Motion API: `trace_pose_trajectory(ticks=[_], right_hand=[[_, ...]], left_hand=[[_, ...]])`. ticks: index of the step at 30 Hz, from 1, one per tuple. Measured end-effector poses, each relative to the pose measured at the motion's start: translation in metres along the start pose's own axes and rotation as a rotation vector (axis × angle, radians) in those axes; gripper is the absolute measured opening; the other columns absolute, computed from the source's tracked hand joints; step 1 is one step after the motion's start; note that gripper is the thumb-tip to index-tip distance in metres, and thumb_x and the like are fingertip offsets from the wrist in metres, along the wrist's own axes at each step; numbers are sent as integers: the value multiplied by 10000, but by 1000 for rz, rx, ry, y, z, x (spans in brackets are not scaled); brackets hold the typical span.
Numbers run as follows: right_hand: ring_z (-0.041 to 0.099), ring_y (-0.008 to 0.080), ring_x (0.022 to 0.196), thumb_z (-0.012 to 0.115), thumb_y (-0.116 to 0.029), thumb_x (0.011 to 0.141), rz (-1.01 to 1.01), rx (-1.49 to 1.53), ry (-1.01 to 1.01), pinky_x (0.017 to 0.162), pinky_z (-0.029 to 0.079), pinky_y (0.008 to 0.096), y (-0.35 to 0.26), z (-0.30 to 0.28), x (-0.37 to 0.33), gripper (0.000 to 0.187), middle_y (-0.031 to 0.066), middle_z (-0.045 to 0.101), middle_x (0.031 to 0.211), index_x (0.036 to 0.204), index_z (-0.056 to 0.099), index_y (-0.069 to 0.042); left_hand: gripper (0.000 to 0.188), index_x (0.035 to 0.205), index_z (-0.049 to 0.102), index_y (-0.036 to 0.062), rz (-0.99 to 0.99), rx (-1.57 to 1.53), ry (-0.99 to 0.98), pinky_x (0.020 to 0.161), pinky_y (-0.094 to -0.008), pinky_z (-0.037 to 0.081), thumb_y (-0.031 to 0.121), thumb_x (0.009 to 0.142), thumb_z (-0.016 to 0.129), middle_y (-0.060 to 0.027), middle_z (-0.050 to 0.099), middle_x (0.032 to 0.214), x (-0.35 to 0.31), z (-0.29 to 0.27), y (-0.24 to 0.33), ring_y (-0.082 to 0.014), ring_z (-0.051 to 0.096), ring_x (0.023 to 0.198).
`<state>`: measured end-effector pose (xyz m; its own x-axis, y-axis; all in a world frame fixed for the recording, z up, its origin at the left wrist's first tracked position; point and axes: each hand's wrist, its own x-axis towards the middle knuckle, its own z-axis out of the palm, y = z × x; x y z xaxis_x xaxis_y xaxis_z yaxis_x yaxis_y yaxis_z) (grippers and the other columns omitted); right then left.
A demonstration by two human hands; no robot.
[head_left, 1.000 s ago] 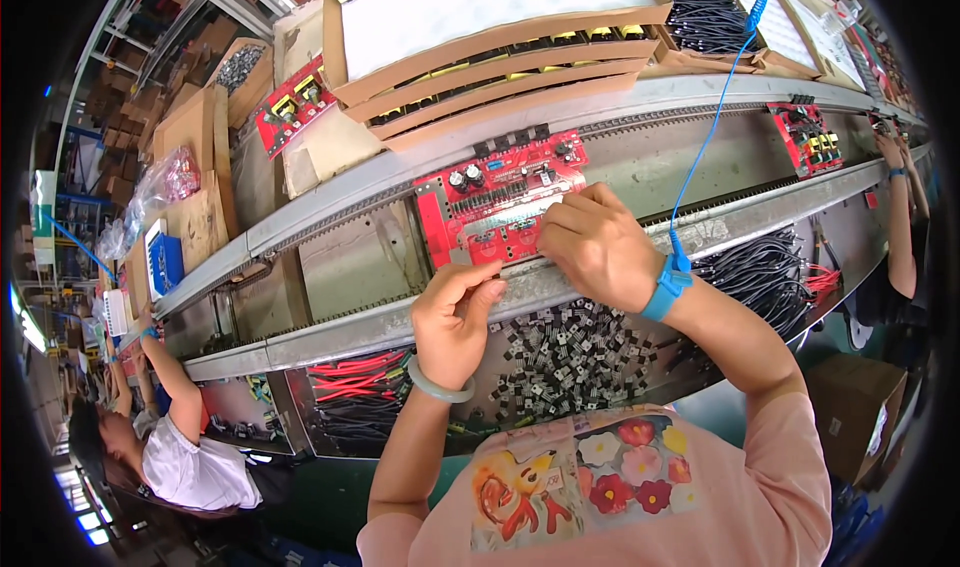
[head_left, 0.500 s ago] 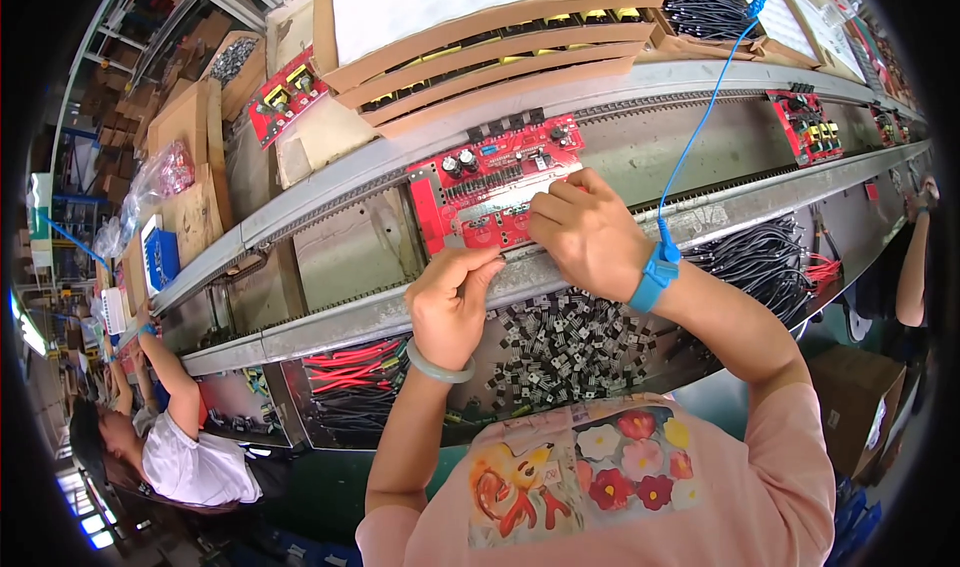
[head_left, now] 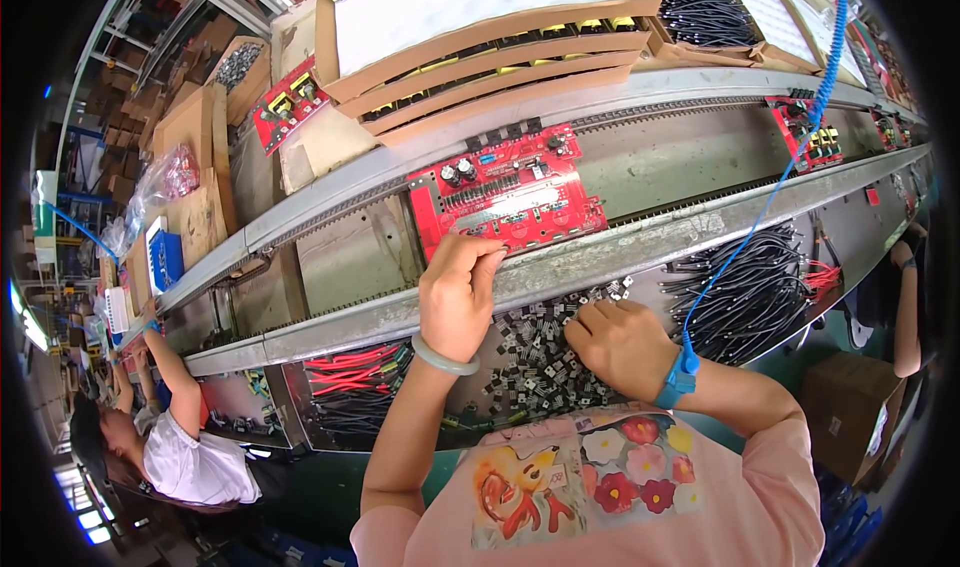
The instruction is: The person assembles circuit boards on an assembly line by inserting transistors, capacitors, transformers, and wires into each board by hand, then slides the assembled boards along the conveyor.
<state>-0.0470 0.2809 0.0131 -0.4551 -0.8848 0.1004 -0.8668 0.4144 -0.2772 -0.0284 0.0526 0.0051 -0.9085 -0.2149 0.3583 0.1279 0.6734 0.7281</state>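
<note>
A red circuit board (head_left: pixel 520 212) lies across the conveyor rails, with capacitors and a row of small parts standing on it. At its front left edge is my left hand (head_left: pixel 455 292), thumb and forefinger pressed together; whatever they may pinch is hidden. My right hand (head_left: pixel 622 345) rests over the right side of a heap of small black transistors (head_left: pixel 540 362) with metal legs. Its fingers curl down among the transistors, and the fingertips are out of sight. A blue wrist strap (head_left: pixel 680 375) with a coiled cord circles the right wrist.
Black wires (head_left: pixel 740 287) lie right of the heap, red wires (head_left: pixel 355 367) left of it. The front metal rail (head_left: pixel 640 239) runs between board and parts. Stacked cardboard trays (head_left: pixel 490 47) stand behind. Another board (head_left: pixel 808 132) sits farther right. A co-worker (head_left: pixel 190 447) works at the left.
My right hand has left the board and come down toward me onto the transistor heap. The blue cord has swung right. My left hand stays at the board's edge, almost unmoved.
</note>
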Motion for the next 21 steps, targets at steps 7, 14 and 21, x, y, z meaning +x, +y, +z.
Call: trace_pose_trajectory(ticks=[7, 14, 21], right_hand=[[650, 256, 754, 627, -110, 782, 39, 141, 10, 646, 546, 373, -1, -4, 3, 116, 78, 585, 817, 870, 562, -69], [662, 272, 756, 601, -73, 800, -20, 261, 50, 599, 553, 384, 2, -12, 6, 131, 79, 578, 807, 923, 561, -52], [660, 300, 732, 680, -35, 801, 37, 395, 58, 604, 548, 403, 5, -11, 2, 220, 97, 602, 807, 1017, 644, -56]], left_hand=[[57, 951, 700, -15, -18, 37, -18, 629, -306, 488, -12, 895, 713, -123, 645, 819, -1, 6, -4, -203, 617, 671], [70, 921, 676, 12, -24, 25, -3, 669, -409, 503, 20, 873, 727, -142, 635, 830, -1, 9, -1, -331, 636, 742], [95, 916, 675, 18, 63, 57, -9, 680, -410, 499, 3, 846, 738, -135, 627, 825, -2, 7, -4, -335, 626, 767]])
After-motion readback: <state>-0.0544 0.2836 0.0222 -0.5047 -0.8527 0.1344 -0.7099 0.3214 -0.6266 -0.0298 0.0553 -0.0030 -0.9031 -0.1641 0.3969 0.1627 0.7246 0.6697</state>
